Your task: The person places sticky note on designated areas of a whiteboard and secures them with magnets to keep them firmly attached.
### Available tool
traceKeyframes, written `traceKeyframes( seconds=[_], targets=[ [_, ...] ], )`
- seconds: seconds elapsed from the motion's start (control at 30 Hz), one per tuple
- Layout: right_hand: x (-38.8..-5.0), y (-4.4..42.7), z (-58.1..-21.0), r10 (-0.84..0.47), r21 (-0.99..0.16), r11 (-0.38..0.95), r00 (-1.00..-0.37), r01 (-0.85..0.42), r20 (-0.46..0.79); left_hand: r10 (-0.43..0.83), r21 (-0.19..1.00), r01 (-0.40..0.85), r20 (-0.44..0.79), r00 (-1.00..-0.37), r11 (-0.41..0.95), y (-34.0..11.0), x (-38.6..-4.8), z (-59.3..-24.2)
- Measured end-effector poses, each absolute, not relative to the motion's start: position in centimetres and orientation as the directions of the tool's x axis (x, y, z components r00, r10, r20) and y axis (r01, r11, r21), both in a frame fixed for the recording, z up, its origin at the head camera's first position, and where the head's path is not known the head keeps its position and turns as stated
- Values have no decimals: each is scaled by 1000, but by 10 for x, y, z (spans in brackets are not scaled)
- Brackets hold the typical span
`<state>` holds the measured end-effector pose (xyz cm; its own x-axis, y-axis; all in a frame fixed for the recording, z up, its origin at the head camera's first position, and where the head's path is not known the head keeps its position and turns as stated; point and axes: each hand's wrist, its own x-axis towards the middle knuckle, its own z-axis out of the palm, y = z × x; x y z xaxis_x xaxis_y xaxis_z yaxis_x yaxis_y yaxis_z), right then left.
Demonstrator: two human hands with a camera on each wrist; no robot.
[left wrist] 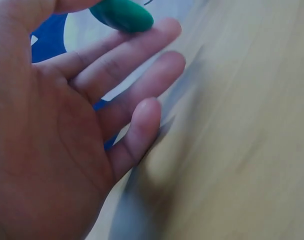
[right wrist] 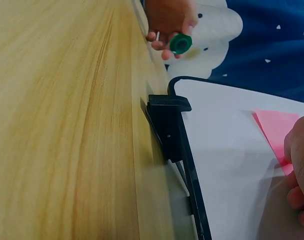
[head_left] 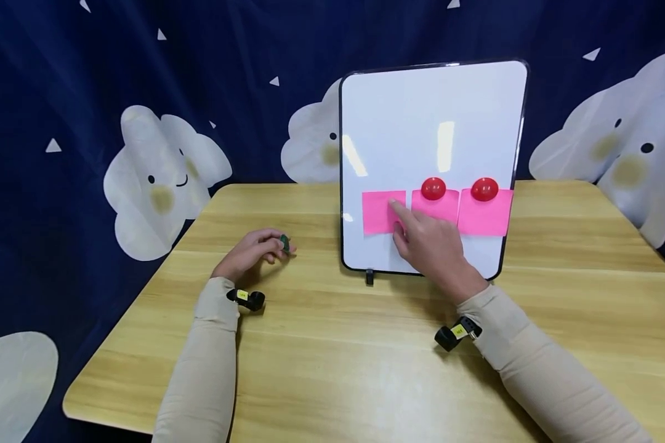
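A whiteboard with a black frame leans upright on the table. My right hand presses the left pink sticky note against it with an extended index finger. The other fingers are bent under, partly out of the right wrist view. To the left of the board, my left hand pinches a round green magnet between thumb and fingers, just above the table. In the right wrist view the green magnet shows a dark disc on its back.
Two more pink notes, a middle note and a right note, hang under red magnets. A black stand foot supports the board on the wooden table. Behind hangs a blue cloud-patterned curtain.
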<state>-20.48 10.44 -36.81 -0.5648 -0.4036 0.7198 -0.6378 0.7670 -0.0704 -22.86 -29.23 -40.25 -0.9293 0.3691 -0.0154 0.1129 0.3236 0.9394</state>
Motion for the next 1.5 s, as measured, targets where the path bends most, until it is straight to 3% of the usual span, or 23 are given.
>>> traceKeyframes(
  seconds=[0.83, 1.13, 1.5],
  targets=[
    [-210, 101, -362, -413, -29, 758, -514, -651, 752, 458, 972, 226, 176, -871, 57, -248, -229, -375],
    [-207, 102, -367, -408, -45, 768, -542, -639, 734, 489, 962, 264, 200, -849, 65, -230, -227, -367],
    [-204, 104, -369, -407, -44, 775, -550, -631, 730, 416, 950, 304, 247, -875, 74, -209, -228, -354]
  ],
)
